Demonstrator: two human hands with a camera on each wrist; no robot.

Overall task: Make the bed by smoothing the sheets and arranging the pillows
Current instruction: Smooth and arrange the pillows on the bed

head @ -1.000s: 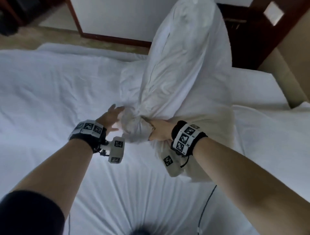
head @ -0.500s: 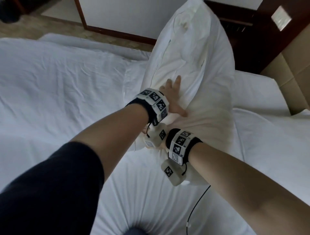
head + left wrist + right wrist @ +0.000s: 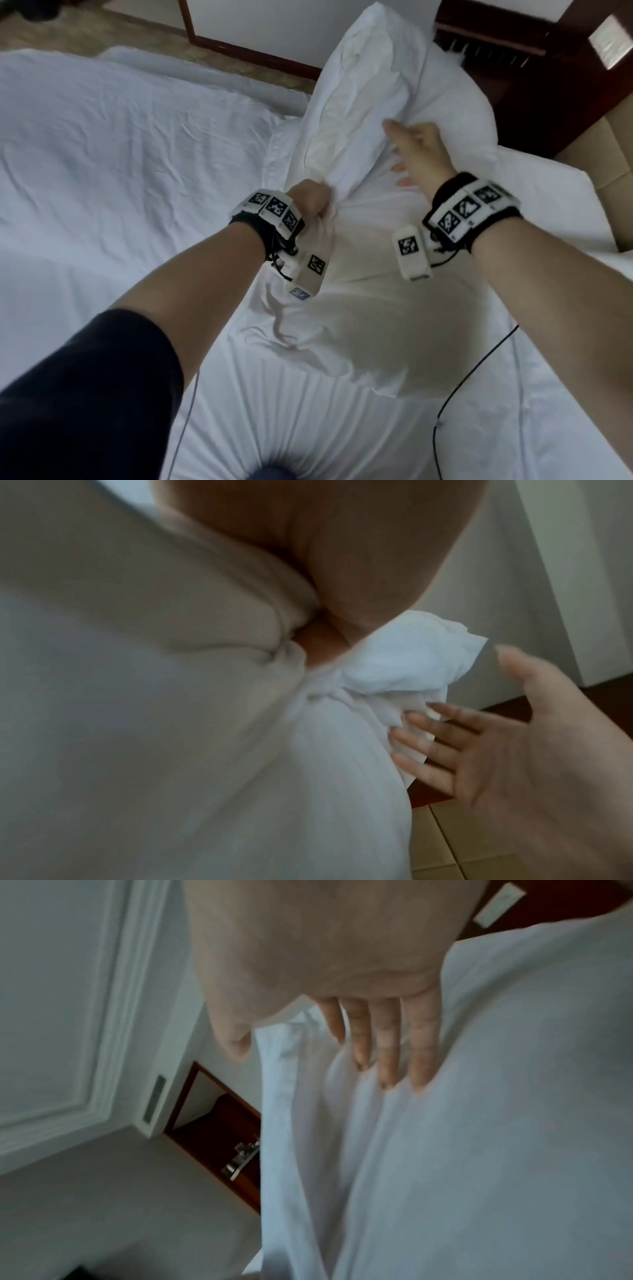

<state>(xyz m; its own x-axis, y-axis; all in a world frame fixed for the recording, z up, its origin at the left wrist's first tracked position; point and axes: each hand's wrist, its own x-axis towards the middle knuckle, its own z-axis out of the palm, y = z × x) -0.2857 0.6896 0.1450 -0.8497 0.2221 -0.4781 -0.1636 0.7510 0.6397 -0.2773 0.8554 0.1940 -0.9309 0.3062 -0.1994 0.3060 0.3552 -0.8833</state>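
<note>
A person leans over a bed covered in a white sheet (image 3: 102, 164), working on a large white pillow (image 3: 383, 113) that stands tilted up on the mattress near the padded headboard (image 3: 603, 144), its top end rising toward a dark wooden cabinet (image 3: 513, 44).

The hands have swapped roles in the last second. A second ago the right hand pinched the bunched lower end of the pillow while the left hovered open beside it; half a second ago the left arm crossed over to pat the pillow's face. Now the left hand (image 3: 308, 202) is closed in a fist around a gathered twist of pillowcase at the pillow's lower left, and the left wrist view shows the cloth cinched tightly into that grip. The right hand (image 3: 416, 154) has let go and is laid on the pillow's right side, its fingers (image 3: 390, 1042) straight and together, their tips pressing dents into the fabric.

This looks like plumping: one hand anchors the loose cloth while the other pushes the filling into shape. The pillow is not yet laid flat at the head of the bed, and the sheet beyond it is creased, so both the arranging and the smoothing remain to be done.
</note>
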